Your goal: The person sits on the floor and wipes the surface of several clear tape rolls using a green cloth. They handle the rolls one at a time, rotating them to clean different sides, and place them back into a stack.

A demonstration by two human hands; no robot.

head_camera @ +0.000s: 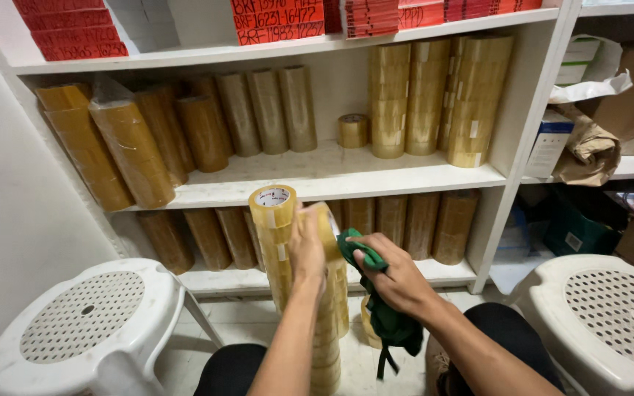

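My left hand (307, 246) grips a tall stack of yellowish tape rolls (329, 323) near its top, holding it upright in front of my knees. A second stack of tape rolls (274, 235) stands just behind it to the left, its top roll showing a white core label. My right hand (394, 275) is closed on a green cloth (387, 319), which is pressed against the right side of the held stack and hangs down below the hand.
White shelves (324, 176) ahead hold many sleeves of brown and yellow tape rolls, lying and standing. Red boxes sit on the top shelf. A white perforated stool (89, 323) stands left, another (610, 315) right. Boxes and paper bags fill the right-hand shelf.
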